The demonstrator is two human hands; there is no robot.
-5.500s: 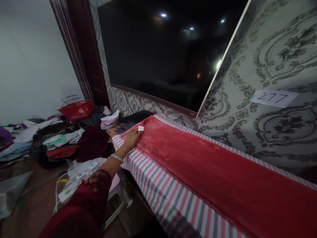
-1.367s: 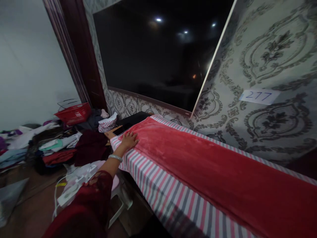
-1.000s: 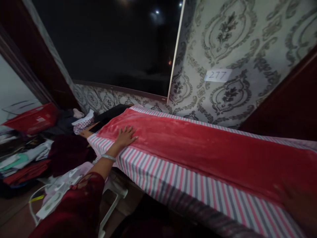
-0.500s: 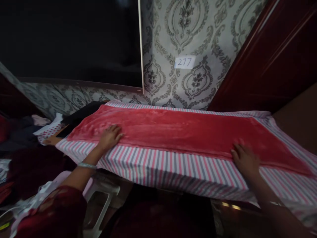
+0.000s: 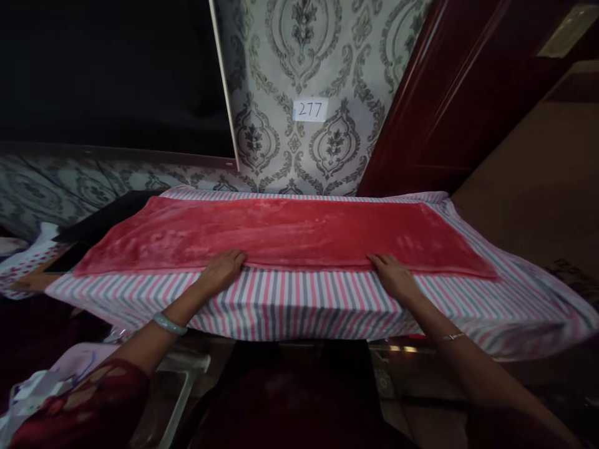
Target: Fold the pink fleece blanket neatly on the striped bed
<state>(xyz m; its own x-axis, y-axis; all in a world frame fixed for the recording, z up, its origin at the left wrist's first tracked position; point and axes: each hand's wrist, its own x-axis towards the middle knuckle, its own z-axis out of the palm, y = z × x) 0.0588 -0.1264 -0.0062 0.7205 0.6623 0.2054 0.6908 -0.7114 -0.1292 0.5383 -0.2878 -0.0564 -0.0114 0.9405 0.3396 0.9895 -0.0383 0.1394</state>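
- The red fleece cloth [image 5: 285, 234] lies flat and lengthwise on the striped sheet [image 5: 304, 302], which covers the board. The cloth fills the far and middle part of the sheet; its near hem runs parallel to the sheet's near edge, with a band of bare stripes between them.
- We see our left hand [image 5: 221, 273] resting palm down at the near hem of the red fleece cloth, left of centre. Its fingers [image 5: 234, 259] are extended, close together and flat, the tips touching the hem; they grip nothing.
- We see our right hand [image 5: 393, 276] resting palm down at the same hem, right of centre, well apart from the left hand. Its fingers [image 5: 377, 259] are extended, slightly spread, the tips on the hem; nothing is clamped.
- The left wrist carries a pale bangle [image 5: 169, 324]; the right wrist carries a thin bracelet [image 5: 450, 337].
- The striped sheet hangs over the near edge and drapes off the right end.
- Behind the far edge stands a patterned wall with a paper label [image 5: 309, 110] reading 277.
- A dark screen [image 5: 107, 68] occupies the wall at the far left; a dark red door [image 5: 449, 93] stands at the far right.
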